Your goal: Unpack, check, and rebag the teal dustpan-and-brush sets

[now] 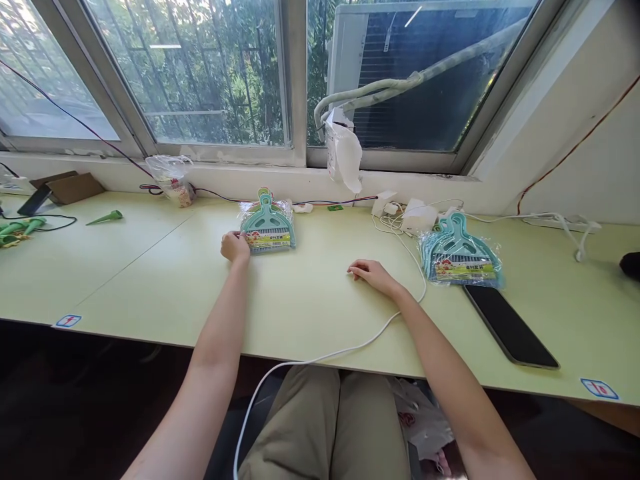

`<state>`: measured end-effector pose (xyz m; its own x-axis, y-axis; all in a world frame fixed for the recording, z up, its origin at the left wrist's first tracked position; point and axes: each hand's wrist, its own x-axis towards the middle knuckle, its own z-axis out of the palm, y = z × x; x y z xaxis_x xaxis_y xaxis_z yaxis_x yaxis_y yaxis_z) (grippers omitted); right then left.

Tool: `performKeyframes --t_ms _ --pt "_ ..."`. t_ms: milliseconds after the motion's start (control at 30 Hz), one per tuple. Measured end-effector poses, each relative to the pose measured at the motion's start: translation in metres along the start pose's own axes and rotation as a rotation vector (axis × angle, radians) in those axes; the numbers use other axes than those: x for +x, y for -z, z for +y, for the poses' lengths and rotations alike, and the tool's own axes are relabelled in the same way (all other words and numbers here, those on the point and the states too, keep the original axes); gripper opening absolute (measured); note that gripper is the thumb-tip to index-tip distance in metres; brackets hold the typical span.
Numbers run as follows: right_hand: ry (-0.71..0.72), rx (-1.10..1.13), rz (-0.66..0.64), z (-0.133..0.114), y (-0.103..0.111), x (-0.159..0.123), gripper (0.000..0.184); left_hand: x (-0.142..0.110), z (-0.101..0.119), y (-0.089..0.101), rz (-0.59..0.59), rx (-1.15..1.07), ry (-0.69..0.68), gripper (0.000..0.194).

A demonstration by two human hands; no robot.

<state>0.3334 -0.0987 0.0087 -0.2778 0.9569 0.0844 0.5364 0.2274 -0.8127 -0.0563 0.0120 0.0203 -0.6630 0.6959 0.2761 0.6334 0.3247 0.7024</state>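
My left hand [235, 247] is closed at the left edge of a packaged mini dustpan-and-brush set [271, 227], pinching its clear wrapper. The set is turquoise, with a yellow printed label across the brush bristles, and lies toward the back of the table. My right hand [371, 274] rests over the bare tabletop, its fingers loosely bent and a little apart, with nothing in them. Further right lies a pile of like packaged dustpan-and-brush sets [461, 253], several turquoise handles overlapping.
A black phone [510, 327] lies right of my right arm, touching the pile. A white cable [345, 350] runs beneath my right forearm and off the front edge. Along the window stand a plastic bag [173, 183] and chargers [393, 210]; a cardboard box [75, 187] is far left.
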Motion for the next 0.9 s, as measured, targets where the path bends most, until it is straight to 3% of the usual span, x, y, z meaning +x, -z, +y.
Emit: performKeyframes --t_ms 233,367,467,667,833,900 --pt "0.004 -0.008 -0.009 0.002 0.001 0.001 0.031 -0.005 0.007 0.001 -0.023 0.052 -0.199 0.021" --pt "-0.001 -0.009 -0.012 0.003 0.001 0.001 0.033 -0.009 0.020 0.004 0.008 -0.103 -0.357 0.029" --pt "-0.011 -0.010 -0.017 0.003 0.001 0.001 0.033 -0.021 0.036 0.000 -0.054 -0.226 -0.415 0.031" --pt "-0.016 0.079 0.048 0.005 0.000 0.003 0.035 -0.082 0.063 -0.028 -0.406 -0.504 -0.354 0.023" --pt "-0.086 0.272 0.183 0.013 0.001 0.008 0.049 -0.124 0.073 -0.036 -0.433 -0.760 -0.268 0.029" --pt "-0.054 0.310 0.251 0.015 0.000 0.008 0.059 -0.131 0.075 -0.034 -0.530 -0.883 -0.202 0.033"
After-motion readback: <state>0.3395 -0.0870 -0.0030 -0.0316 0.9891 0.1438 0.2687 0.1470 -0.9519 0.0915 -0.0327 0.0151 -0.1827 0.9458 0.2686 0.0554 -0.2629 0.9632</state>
